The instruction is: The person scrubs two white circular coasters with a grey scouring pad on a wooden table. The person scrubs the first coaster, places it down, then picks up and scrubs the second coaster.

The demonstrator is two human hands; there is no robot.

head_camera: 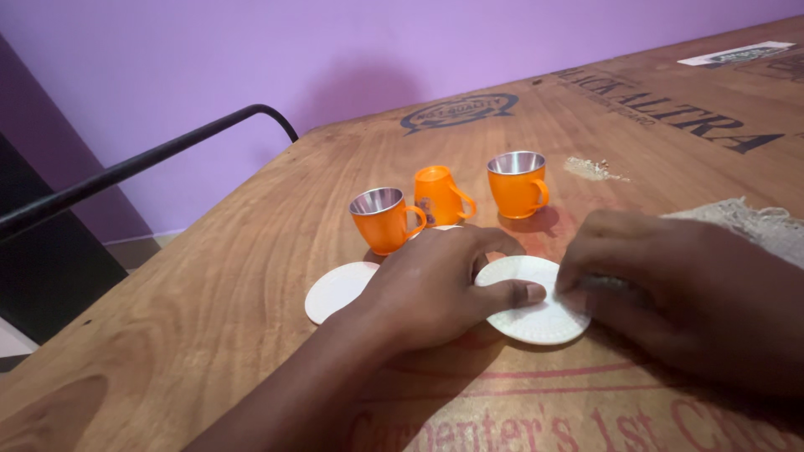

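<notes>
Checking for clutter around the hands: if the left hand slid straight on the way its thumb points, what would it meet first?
The left hand points toward the right hand, its thumb already lying on the white saucer. Straight on across that saucer, it would probably meet the right hand's fingers, which rest on the saucer's far edge.

I count three orange cups: one upright at the left (386, 219), one tipped over in the middle (441, 196), one upright at the right (517, 183). I see two white round saucers for certain, one at the left (337, 290) and one under my hands (536, 310); a white edge behind the left hand (435, 285) may be a third. There are two hands, left and right (687, 289), and one burlap cloth (758, 228).
</notes>
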